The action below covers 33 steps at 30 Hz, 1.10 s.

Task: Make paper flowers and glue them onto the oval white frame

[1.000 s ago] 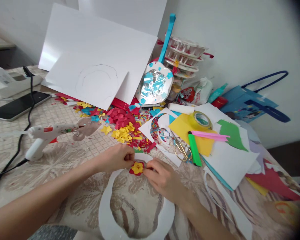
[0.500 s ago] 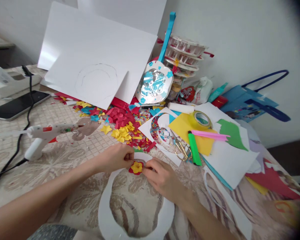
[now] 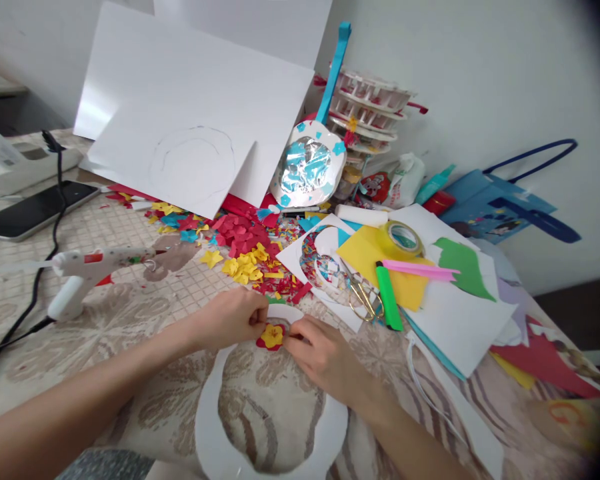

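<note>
A white paper ring with a wavy outline lies in front of me. At its far side sits a paper flower, a yellow bloom layered over red petals. My left hand is closed, its thumb and fingers pinched at the flower's left edge. From the right, my right hand pinches the flower's other edge with bent fingers. The fingertips partly cover the ring there, so whether the flower is fixed to it cannot be seen. A bit of green shows just beyond the ring.
A white glue gun with a black cord and a phone lie left. Beyond my hands are yellow paper flowers, red cut-outs and scraps. Scissors, a green highlighter and tape lie right. White boards lean behind.
Almost nothing differs. Both hands keep their pinch at the flower, and the whole view has shifted very slightly.
</note>
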### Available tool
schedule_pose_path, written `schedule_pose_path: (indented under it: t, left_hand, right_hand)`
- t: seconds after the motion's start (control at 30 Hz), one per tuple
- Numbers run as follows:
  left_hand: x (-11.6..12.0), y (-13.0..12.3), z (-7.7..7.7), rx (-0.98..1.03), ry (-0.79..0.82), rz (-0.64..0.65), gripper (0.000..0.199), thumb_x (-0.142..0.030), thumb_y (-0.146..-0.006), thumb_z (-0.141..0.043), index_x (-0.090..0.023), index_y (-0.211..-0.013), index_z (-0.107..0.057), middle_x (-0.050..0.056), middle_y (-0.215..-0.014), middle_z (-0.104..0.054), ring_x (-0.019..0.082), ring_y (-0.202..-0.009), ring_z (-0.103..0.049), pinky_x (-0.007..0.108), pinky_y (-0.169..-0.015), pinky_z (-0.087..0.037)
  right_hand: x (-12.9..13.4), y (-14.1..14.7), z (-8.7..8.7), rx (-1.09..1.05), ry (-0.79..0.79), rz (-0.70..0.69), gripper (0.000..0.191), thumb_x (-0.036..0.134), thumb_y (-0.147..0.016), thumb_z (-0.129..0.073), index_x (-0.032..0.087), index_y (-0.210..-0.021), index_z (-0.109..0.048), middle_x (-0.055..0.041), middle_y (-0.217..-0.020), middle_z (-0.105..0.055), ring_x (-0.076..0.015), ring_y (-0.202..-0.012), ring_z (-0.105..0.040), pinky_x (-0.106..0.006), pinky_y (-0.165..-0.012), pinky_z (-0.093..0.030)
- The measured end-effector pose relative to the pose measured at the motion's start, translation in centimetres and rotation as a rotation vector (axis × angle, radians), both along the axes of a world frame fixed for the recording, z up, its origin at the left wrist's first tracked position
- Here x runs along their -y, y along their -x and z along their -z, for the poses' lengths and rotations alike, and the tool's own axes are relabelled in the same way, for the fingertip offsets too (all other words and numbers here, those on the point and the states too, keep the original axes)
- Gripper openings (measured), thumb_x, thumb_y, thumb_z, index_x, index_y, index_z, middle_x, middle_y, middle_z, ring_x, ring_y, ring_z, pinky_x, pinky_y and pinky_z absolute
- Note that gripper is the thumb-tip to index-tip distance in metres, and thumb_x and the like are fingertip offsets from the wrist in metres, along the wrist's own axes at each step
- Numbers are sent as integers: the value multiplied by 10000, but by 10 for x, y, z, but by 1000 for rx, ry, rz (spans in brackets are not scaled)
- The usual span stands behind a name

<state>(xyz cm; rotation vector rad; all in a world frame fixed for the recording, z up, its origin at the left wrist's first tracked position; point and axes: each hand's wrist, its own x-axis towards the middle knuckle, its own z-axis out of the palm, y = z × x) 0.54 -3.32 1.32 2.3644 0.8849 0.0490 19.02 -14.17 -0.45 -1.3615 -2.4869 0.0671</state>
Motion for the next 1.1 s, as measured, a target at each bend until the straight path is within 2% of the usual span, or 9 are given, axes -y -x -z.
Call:
schedule_pose_path:
  t: [0.67,1.1]
  left_hand:
    - [1,0,2,0,-57,-10,81,-180,-692,-489,-180,-643,-553,-2,-593,-603,112,-517,-488,220,-478,-264]
    - [-2,0,-1,60,13,7,107,-176,-730,-482,-170,-651,-553,-11,-570,-589,106,-510,-481,209,-490,-294]
  right_hand:
    - [-2,1,3,14,7,2,170,85,-884,-468,175,-809,-591,-42,-820,-536,-171,-783,-496,-280,-687,-440]
    - [-1,0,1,-65,48,-26,103,153,-855,-539,188,-914,-615,-56,-880,-570,-192,-861,-524,-323,-769,-466]
